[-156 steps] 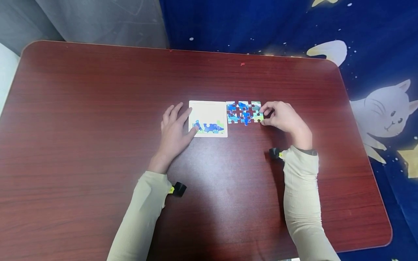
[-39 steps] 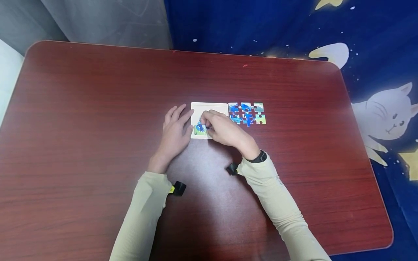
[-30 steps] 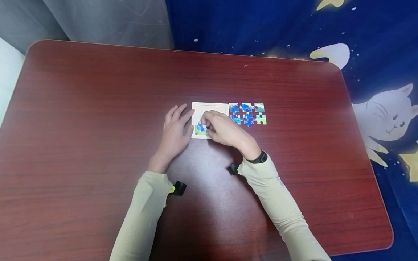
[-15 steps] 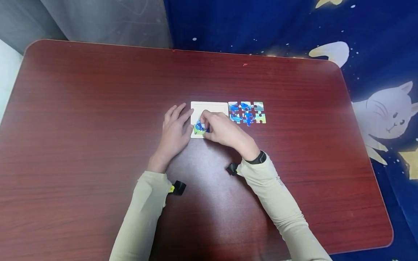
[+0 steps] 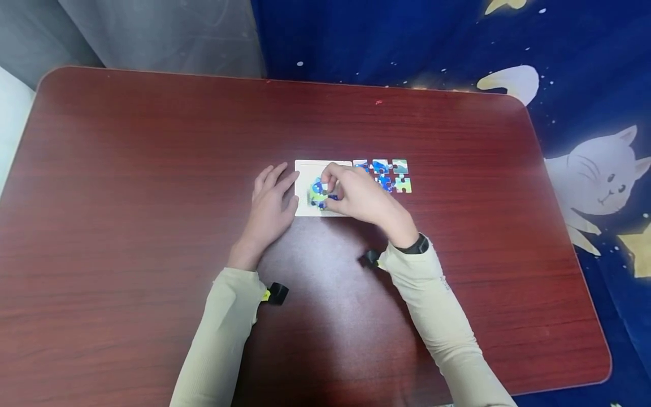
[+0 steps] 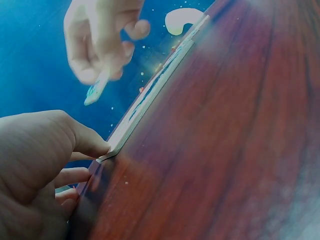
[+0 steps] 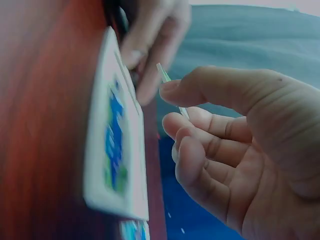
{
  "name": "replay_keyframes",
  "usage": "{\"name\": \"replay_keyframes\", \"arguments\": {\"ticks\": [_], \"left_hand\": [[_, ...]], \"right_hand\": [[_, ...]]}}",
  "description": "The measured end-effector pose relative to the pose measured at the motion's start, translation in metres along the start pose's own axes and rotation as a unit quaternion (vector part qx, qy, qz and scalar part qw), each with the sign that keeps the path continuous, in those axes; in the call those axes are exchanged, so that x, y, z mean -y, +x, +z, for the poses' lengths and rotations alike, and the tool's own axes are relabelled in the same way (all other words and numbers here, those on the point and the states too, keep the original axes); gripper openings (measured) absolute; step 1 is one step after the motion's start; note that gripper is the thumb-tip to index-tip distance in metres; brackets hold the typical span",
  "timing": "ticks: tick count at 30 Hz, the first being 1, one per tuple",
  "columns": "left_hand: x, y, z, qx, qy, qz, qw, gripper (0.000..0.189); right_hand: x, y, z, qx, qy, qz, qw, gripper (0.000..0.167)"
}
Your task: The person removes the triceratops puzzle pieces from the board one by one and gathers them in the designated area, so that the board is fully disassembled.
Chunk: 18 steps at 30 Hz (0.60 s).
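Observation:
My right hand (image 5: 363, 192) pinches a small green-and-blue jigsaw piece (image 5: 318, 191) between thumb and fingers. In the left wrist view the piece (image 6: 97, 90) hangs raised above the shallow white puzzle tray (image 5: 305, 172). Thin and edge-on, the same piece (image 7: 164, 75) shows at the thumb tip in the right wrist view. Blue and green pieces (image 7: 115, 140) lie inside the tray, partly covered by my right hand in the head view. At the tray's left side, my left hand (image 5: 272, 195) rests with fingers spread and its thumb against the rim.
Several loose jigsaw pieces (image 5: 381, 167) lie in two rows just right of the tray, some partly hidden by my right hand. A small red scrap (image 5: 378, 102) lies near the back edge of the brown table (image 5: 152, 169). A blue curtain (image 5: 407, 39) hangs behind.
My right hand came from the loose pieces to the tray's lower left. In the last half second it has lifted a piece there and shifted slightly right. The left hand stays put.

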<state>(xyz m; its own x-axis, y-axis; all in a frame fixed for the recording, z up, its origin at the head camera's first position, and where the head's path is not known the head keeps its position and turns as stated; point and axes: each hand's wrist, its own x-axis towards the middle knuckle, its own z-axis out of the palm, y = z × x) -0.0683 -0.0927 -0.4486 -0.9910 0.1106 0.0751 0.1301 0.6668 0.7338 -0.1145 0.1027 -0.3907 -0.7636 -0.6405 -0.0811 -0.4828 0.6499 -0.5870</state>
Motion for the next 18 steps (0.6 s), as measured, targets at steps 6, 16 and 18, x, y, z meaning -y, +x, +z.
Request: {"name": "replay_keyframes", "arguments": {"ticks": [6,16,18], "left_hand": [[0.001,0.0,-0.001,0.003,-0.002,-0.004,1.0,0.045],[0.003,0.0,0.0,0.001,-0.003,-0.001,1.0,0.045],[0.003,0.0,0.0,0.0,-0.003,-0.001,1.0,0.045]], "right_hand": [[-0.024,-0.019,-0.021,-0.023,-0.018,0.028,0.9992,0.029],[-0.05,-0.047,-0.031,-0.026,0.01,0.076,0.9967,0.028],[-0.052,-0.048,-0.031,-0.01,0.012,0.08,0.9966,0.028]]}}
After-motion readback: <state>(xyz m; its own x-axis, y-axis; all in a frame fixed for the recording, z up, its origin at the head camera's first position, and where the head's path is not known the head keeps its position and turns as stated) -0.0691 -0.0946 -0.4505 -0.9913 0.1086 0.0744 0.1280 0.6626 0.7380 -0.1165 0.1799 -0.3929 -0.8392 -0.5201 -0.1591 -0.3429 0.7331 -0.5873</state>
